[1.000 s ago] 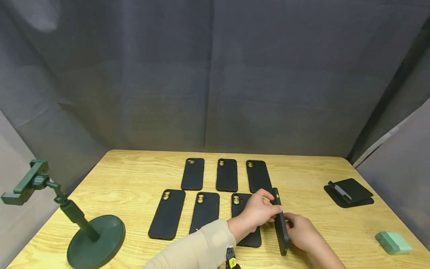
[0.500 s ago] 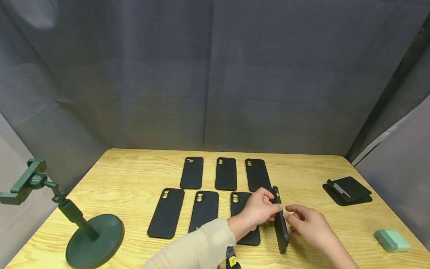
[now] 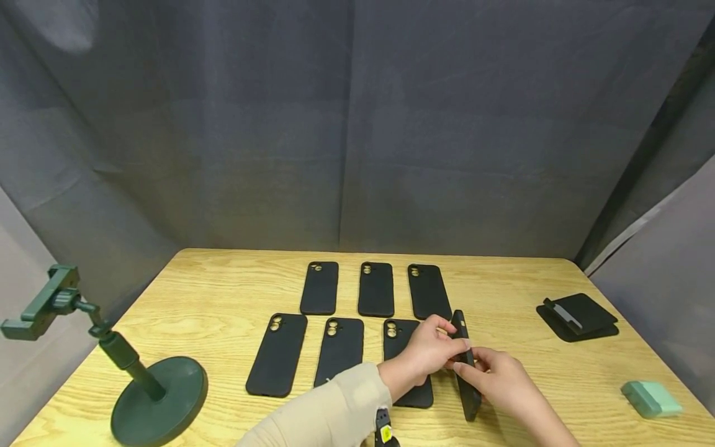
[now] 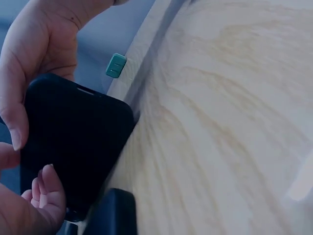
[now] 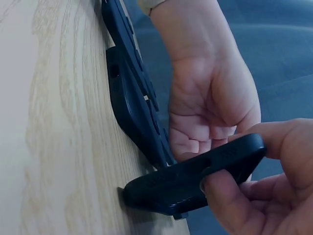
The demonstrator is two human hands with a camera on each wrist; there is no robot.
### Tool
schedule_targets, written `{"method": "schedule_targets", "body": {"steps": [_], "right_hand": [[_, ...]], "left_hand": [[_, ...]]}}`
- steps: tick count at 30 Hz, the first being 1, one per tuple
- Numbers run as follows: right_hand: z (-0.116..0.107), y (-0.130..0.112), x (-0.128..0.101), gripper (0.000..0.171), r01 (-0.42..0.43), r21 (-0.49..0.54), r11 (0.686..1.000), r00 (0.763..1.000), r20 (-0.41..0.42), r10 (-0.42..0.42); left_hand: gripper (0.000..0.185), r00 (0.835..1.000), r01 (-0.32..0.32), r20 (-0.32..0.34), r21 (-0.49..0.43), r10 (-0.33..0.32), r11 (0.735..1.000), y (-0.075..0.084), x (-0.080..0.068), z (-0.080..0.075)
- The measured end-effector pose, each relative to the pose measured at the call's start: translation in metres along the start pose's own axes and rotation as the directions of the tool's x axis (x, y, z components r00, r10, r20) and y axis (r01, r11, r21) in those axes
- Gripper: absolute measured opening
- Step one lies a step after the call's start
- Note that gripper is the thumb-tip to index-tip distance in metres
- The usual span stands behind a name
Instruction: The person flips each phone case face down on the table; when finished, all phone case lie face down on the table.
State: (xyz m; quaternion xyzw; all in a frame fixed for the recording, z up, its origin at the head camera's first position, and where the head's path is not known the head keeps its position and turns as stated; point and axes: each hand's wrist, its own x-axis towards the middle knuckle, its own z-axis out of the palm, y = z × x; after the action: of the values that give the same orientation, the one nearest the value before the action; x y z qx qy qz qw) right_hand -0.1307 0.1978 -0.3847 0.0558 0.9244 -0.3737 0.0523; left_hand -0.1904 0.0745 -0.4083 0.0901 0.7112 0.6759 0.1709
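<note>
A black phone case (image 3: pixel 468 394) is held tilted up on edge at the right end of the front row. My left hand (image 3: pixel 422 352) pinches its upper part from the left. From the right, my right hand (image 3: pixel 505 379) grips it, with the thumb on the near face. In the right wrist view, that thumb (image 5: pixel 227 196) lies against the case (image 5: pixel 171 183) near an opening in its end. The left wrist view shows the broad dark side of the case (image 4: pixel 73 132) between both hands. Whether a phone sits inside, I cannot tell.
Several black phone cases lie flat in two rows, such as the front-left case (image 3: pixel 276 354) and back-middle case (image 3: pixel 376 288). A green phone stand (image 3: pixel 159 400) is at left. At right are a black folded holder (image 3: pixel 583 316) and a small green block (image 3: pixel 650 398).
My right hand drew back from the case half a second ago. Now it has come in again, its thumb reaching across the near face. The left hand stays in place.
</note>
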Motion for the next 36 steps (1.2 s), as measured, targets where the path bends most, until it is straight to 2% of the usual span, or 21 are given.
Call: {"method": "schedule_targets", "body": {"steps": [4,8,14,20,25,31,36], "right_hand": [[0.0,-0.001,0.002,0.034,-0.009,-0.005,1.0,1.0,-0.005,0.009],[-0.002,0.001,0.002,0.029,-0.014,-0.002,1.0,1.0,-0.025,0.014],[-0.011,0.003,0.0,0.028,-0.024,0.033,0.999,0.998,-0.06,0.026],[-0.021,0.001,-0.001,0.038,-0.03,0.087,0.996,0.995,-0.091,0.038],[-0.025,0.0,-0.003,0.041,-0.017,0.168,0.986,0.994,-0.107,0.035],[-0.024,0.003,-0.002,0.04,-0.03,0.26,0.965,0.993,-0.1,0.058],[-0.026,0.006,0.002,0.043,-0.042,0.301,0.953,0.994,-0.087,0.071]], "left_hand": [[0.022,0.999,0.035,0.036,-0.084,-0.032,0.996,-0.006,0.002,-0.001],[0.019,0.998,0.062,0.028,-0.12,-0.059,0.991,-0.008,0.003,-0.002],[0.016,0.998,0.056,-0.012,-0.11,-0.058,0.992,-0.015,0.004,-0.002],[0.016,0.999,0.051,0.002,-0.122,-0.051,0.991,-0.016,0.003,-0.002],[0.013,0.998,0.056,-0.021,-0.135,-0.06,0.989,-0.016,0.002,0.0],[0.01,0.998,0.064,-0.013,-0.228,-0.069,0.972,-0.016,0.0,0.002],[0.015,0.999,0.043,0.001,-0.314,-0.045,0.949,-0.013,-0.002,0.0]]}}
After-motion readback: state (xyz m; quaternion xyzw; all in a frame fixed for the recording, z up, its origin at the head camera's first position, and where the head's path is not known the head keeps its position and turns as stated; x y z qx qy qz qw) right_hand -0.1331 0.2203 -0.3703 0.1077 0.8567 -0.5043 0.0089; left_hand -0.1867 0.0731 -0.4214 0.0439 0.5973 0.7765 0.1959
